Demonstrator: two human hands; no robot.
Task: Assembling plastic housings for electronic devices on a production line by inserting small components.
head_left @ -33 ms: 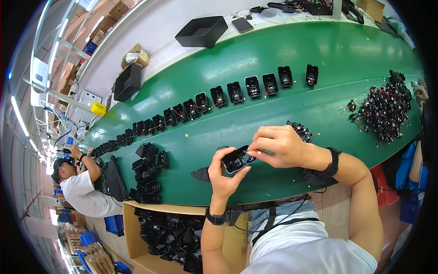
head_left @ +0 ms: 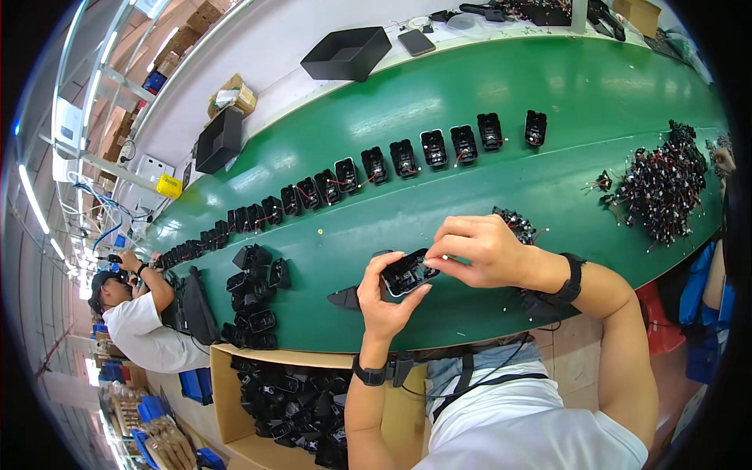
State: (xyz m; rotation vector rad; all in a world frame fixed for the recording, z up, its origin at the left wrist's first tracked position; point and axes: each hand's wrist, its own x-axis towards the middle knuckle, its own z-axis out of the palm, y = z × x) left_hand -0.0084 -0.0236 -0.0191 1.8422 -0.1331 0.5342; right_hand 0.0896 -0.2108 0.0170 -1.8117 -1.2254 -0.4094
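A black open plastic housing (head_left: 407, 276) rests in my left hand (head_left: 381, 310), its hollow side up, the fingers and thumb gripping its edges. At the housing's right end, my right hand (head_left: 487, 254) has thumb and forefinger pinched together. A tiny white bit shows at those fingertips; what it belongs to is hidden. Partly behind the right hand lies a small heap of wired parts (head_left: 515, 224). Just left of my left hand, a black pointed piece (head_left: 343, 298) sits on the green table (head_left: 337, 251).
Similar housings (head_left: 403, 159) with red wires stand in a long row across the table. A large wired-part pile (head_left: 662, 184) lies right, loose black housings (head_left: 252, 290) left. Below stands a cardboard box (head_left: 225, 395) of black parts. A person (head_left: 153, 329) works at far left.
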